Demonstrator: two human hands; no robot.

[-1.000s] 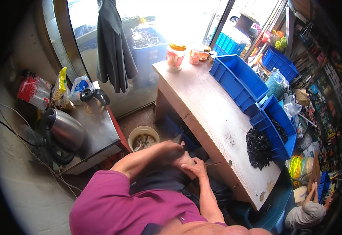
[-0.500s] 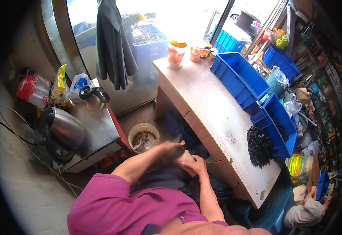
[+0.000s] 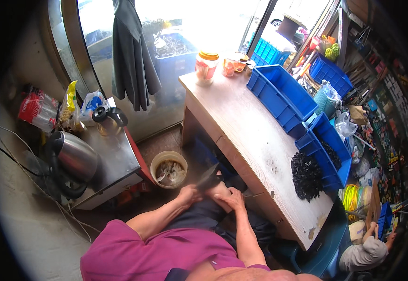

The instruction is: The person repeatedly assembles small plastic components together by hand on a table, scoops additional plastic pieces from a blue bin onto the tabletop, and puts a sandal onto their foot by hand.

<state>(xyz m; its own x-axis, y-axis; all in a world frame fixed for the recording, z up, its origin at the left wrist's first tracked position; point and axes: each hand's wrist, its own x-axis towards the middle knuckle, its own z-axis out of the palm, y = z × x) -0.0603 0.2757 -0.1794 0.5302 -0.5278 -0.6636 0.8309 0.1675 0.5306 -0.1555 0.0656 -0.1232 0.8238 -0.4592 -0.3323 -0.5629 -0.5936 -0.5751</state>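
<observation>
My left hand [image 3: 190, 194] is closed round the near end of a dark, flat, tapering object [image 3: 207, 178], whose kind I cannot make out. Its pointed end slants up and to the right, just over my lap. My right hand [image 3: 233, 199] grips my bare lower leg [image 3: 219, 190], which lies raised across my lap in dark trousers. The dark object is close beside the leg; whether they touch is unclear. Beyond my hands, a round cream bucket [image 3: 154, 165] on the floor holds murky brown liquid with pale matter in it.
A wooden desk [image 3: 232, 122] stands to my right with blue crates [image 3: 279, 105], a heap of black pieces [image 3: 307, 177] and jars [image 3: 206, 68]. On my left, a cabinet [image 3: 112, 157] carries a steel kettle [image 3: 77, 157] and a glass pot [image 3: 109, 122]. Another person [image 3: 363, 255] sits at lower right.
My left hand has drawn back toward my body and left, with the dark object now more visible. My right hand stays on the leg. The whole view has shifted slightly.
</observation>
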